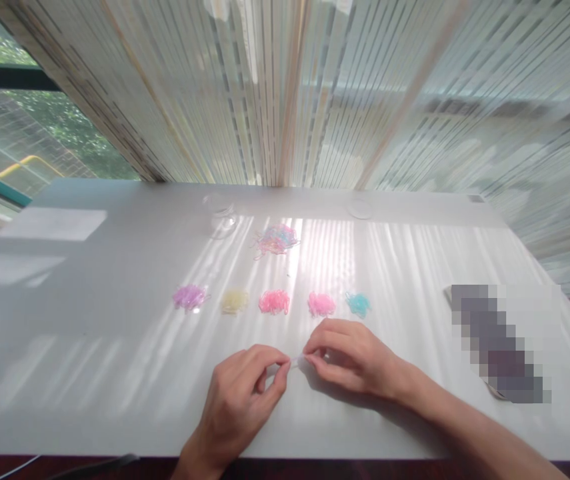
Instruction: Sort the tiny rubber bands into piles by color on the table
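Close to the table's front edge, my left hand (245,397) pinches one end of a small pale rubber band (296,362). The other end is between the thumb and forefinger of my right hand (357,357), and the band spans the short gap. Ahead of my hands lies a row of small rubber band piles: purple (189,297), pale yellow (234,301), coral pink (274,302), light pink (321,304) and turquoise (358,304). Behind the row is a mixed-colour pile (277,239) of bands.
A clear round container (219,217) stands at the back left of the white table (115,387). A clear round lid (361,209) lies at the back right. On the right is a blurred-out dark object (499,347). A striped curtain (285,93) hangs behind the table.
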{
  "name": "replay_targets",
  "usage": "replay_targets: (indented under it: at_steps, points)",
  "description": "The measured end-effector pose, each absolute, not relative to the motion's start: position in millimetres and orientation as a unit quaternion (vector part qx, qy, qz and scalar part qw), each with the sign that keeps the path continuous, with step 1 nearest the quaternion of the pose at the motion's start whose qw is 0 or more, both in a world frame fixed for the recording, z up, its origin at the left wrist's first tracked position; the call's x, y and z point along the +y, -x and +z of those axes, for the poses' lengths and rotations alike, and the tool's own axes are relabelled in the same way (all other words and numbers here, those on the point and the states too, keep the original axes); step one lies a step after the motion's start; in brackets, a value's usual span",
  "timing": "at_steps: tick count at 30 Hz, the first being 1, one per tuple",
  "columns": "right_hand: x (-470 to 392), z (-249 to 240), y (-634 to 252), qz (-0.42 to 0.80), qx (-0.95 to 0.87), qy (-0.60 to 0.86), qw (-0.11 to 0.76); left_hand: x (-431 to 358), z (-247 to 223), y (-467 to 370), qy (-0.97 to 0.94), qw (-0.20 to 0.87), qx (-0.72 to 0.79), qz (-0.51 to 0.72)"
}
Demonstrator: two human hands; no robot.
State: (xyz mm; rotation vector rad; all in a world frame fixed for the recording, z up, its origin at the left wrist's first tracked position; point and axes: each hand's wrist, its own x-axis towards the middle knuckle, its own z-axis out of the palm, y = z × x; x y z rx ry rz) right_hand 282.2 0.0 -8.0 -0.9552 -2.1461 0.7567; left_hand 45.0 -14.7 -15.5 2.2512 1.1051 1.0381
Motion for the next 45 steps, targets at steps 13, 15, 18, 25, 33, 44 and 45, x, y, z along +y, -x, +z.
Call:
replay_targets:
  at_steps: [13, 15, 18, 25, 33, 44, 45]
  points:
    - [-1, -4, -288, 0.271, -0.855, 0.376, 0.233, 3, -8, -32, -0.703, 0.127, 0.580, 0.392]
    - [-1, -4, -288, 0.269, -0.854, 0.381, 0.230, 5, -7, -34, -0.701, 0.131, 0.582, 0.391]
    - [-2, -5, -288, 0.270, -0.853, 0.382, 0.232, 5, -6, -35, -0.695, 0.132, 0.590, 0.388]
    - [-2, -5, -287, 0.282, -0.849, 0.393, 0.214, 5, -8, -28, -0.672, 0.119, 0.621, 0.385]
    - [-1, -5, -286, 0.284, -0.849, 0.400, 0.197, 23, -7, 20, -0.575, 0.034, 0.726, 0.375]
    - [1, -2, -284, 0.284, -0.840, 0.414, 0.206, 27, -9, 27, -0.523, 0.070, 0.770, 0.358]
    - [1, -2, -284, 0.286, -0.839, 0.415, 0.207, 28, -8, 27, -0.518, 0.071, 0.775, 0.356]
